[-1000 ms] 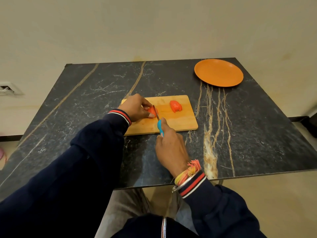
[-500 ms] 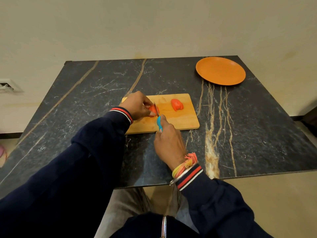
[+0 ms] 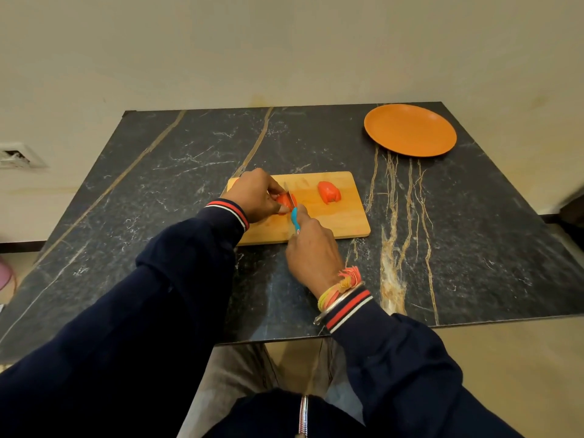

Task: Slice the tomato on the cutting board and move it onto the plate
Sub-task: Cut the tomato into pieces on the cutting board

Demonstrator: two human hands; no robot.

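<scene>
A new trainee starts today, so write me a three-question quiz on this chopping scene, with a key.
1. Fill the blank: the left hand steadies a ____ piece on the cutting board.
2. True or false: the orange plate stands apart from the cutting board, near the far right corner of the table.
3. The right hand grips: A) a spoon B) a blue-handled knife C) nothing.

Key: 1 tomato; 2 true; 3 B.
</scene>
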